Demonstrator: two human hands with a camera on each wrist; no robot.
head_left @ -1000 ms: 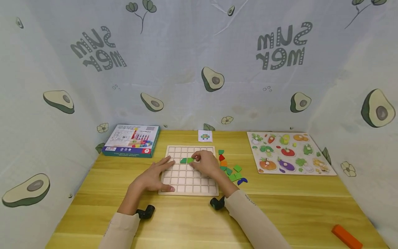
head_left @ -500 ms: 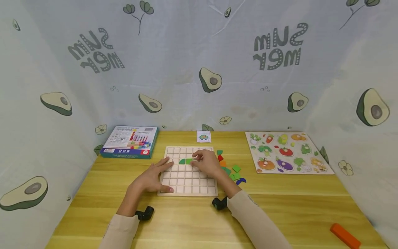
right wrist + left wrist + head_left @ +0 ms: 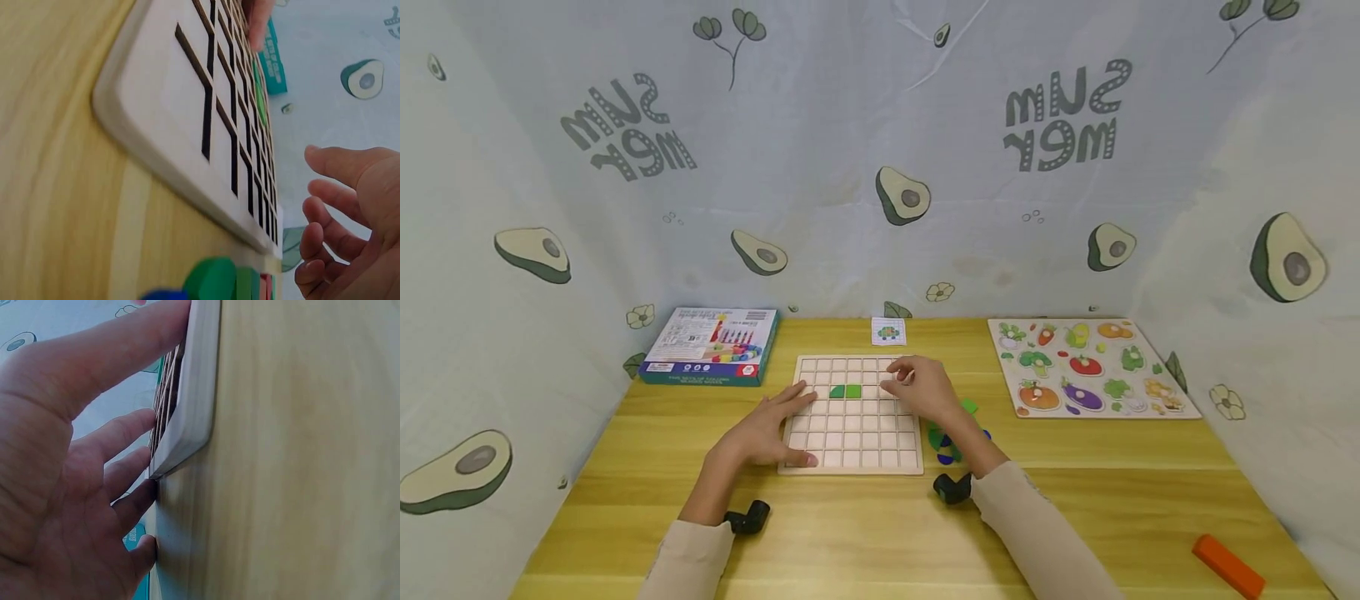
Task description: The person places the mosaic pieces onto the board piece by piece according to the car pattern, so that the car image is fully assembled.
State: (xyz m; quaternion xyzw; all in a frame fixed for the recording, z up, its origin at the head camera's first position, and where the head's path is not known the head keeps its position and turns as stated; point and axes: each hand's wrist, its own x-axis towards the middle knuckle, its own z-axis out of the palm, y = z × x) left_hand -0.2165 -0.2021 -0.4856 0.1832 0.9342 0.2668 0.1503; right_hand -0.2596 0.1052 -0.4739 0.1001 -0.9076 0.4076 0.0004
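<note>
A wooden grid board (image 3: 857, 468) lies in the middle of the table in the head view. Side by side in its cells sit a dark green quarter-round piece (image 3: 837, 392) and a light green square (image 3: 853, 391). My left hand (image 3: 765, 429) rests with spread fingers on the board's left side, thumb near the front corner. Over the board's right part is my right hand (image 3: 927, 390); the right wrist view shows its thumb and loosely bent fingers apart, holding nothing. Loose coloured pieces (image 3: 215, 281) lie right of the board, partly hidden by my right forearm in the head view.
Behind the board lies a small pattern card (image 3: 889, 332). A flat box (image 3: 711, 346) is at the back left, a vegetable puzzle board (image 3: 1093, 371) at the back right. An orange block (image 3: 1228, 567) lies near the front right.
My right hand has let go of the light green square and moved right, leaving it beside the dark green piece. My left hand stays on the board.
</note>
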